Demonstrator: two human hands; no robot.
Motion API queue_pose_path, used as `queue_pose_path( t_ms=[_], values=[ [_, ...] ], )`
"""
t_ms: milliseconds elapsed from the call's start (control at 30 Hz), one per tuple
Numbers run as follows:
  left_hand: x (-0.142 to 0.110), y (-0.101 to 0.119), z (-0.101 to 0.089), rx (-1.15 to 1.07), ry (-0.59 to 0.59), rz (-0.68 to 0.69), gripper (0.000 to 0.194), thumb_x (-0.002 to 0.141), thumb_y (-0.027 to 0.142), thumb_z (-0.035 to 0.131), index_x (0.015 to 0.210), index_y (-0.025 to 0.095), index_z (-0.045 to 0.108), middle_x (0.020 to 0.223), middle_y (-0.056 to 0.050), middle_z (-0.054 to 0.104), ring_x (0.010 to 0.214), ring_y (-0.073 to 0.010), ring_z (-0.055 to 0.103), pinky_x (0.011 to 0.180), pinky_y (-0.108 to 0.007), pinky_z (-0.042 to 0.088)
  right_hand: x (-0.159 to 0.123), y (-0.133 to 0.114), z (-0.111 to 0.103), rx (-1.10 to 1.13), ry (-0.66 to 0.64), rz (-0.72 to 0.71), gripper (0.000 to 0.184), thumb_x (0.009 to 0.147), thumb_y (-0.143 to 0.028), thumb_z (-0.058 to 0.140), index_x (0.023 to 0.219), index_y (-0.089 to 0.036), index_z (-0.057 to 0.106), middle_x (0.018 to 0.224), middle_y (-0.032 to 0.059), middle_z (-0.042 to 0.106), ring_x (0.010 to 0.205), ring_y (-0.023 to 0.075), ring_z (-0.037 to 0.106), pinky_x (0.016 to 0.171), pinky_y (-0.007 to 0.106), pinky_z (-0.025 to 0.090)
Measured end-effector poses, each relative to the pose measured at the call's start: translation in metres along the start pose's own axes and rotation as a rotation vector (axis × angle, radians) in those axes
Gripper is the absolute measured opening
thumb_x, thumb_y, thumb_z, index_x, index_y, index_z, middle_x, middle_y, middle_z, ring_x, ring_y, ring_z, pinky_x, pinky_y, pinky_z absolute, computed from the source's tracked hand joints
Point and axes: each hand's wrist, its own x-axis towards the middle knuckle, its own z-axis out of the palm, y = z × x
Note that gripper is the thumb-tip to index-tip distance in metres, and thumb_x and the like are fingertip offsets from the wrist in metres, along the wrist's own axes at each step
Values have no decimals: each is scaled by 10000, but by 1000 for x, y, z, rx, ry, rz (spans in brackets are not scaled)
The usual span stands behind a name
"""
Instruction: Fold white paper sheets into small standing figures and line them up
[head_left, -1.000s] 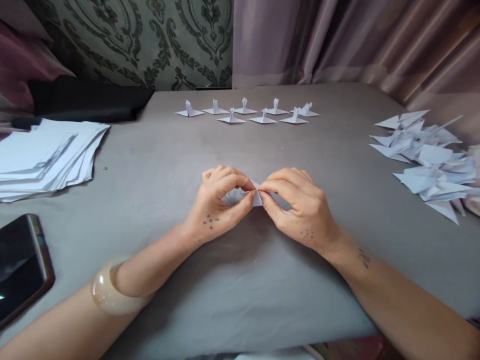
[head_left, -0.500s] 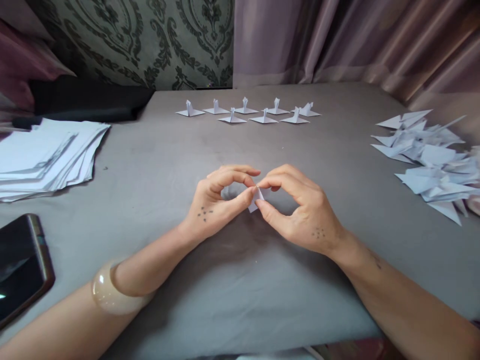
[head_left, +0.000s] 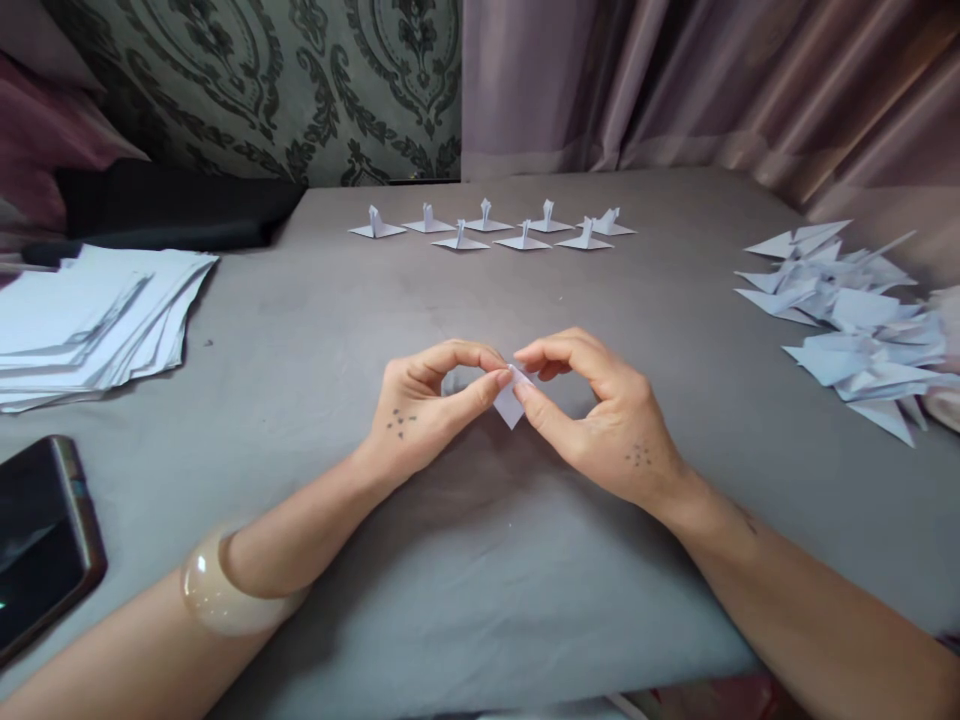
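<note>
A small piece of folded white paper (head_left: pixel 510 404) is held above the grey table, one pointed corner toward me. My left hand (head_left: pixel 427 400) pinches its upper left edge between thumb and forefinger. On the other side, my right hand (head_left: pixel 600 420) has its thumb pressed on the paper's right edge, and its forefinger is curled just above the top corner. The fingertips hide part of the far side of the paper. A pale bangle (head_left: pixel 232 590) circles my left wrist.
Several folded paper figures (head_left: pixel 523 238) stand in two rows at the back of the grey table (head_left: pixel 480 300). More folded paper pieces (head_left: pixel 862 330) are heaped at the right. White sheets (head_left: pixel 105 320) are stacked at the left, a phone (head_left: pixel 45 540) nearer me and black cloth (head_left: pixel 172 205) behind.
The folded paper has turned so that a corner points toward me and more of its face shows. My right hand's forefinger has lifted slightly away from my left fingertips.
</note>
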Motion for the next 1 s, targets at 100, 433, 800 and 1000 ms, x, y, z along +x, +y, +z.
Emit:
queue_pose_path(
  t_ms=[100,433,800,1000],
  values=[
    [0,-1,-1,-73,37,-59,114,780,306,744,784,201,700,856,-30,711,847,-186,659,823,-345,535,-1,-1,1,10,9,93,186,810,-238,673,988,-241,622,919,17,665,843,161,616,805,326,519],
    [0,-3,2,-252,23,-98,82,782,260,749,791,202,692,865,-26,710,829,-162,654,800,-328,540,1,0,-1,174,-43,231,22,808,-237,673,814,-222,659,781,-10,670,765,138,625,724,279,517],
    [4,-8,4,-326,-30,-144,389,714,217,801,1065,206,632,973,-51,691,957,-187,660,849,-330,545,3,15,-2,444,-4,412,182,774,-382,733,849,-220,697,829,9,711,761,146,658,711,289,547],
    [3,-5,5,-285,53,-113,282,727,230,789,966,188,646,854,-25,686,837,-153,657,792,-302,538,2,15,4,411,74,400,223,738,-325,770,884,-217,640,826,-1,675,768,135,640,735,289,536]
  ],
)
